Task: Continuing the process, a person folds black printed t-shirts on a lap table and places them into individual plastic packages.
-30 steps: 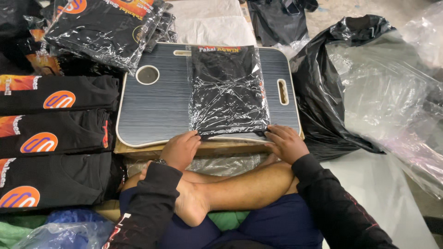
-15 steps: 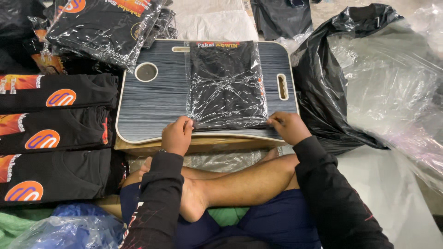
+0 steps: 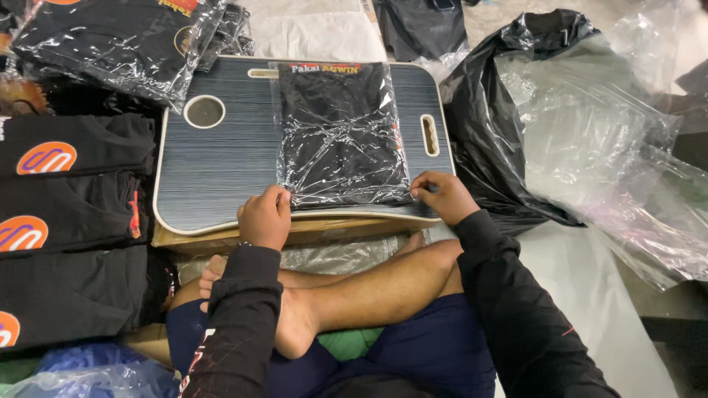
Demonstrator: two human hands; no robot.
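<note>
A folded black garment in a clear plastic bag (image 3: 341,136) lies on a grey striped lap desk (image 3: 214,166). My left hand (image 3: 264,216) pinches the bag's near left corner against the board. My right hand (image 3: 441,195) pinches the near right corner at the desk's front edge. Both hands press the bag's open end flat. My crossed bare legs lie just below the desk.
Folded black shirts with orange logos (image 3: 51,158) are stacked at the left. More bagged garments (image 3: 125,37) pile at the top left. A black plastic bag (image 3: 501,110) and crumpled clear plastic (image 3: 605,140) lie to the right. The desk rests on a cardboard sheet (image 3: 332,228).
Both hands have stayed on the bag's near edge, shifting slightly along it to the corners. The view has moved a little closer.
</note>
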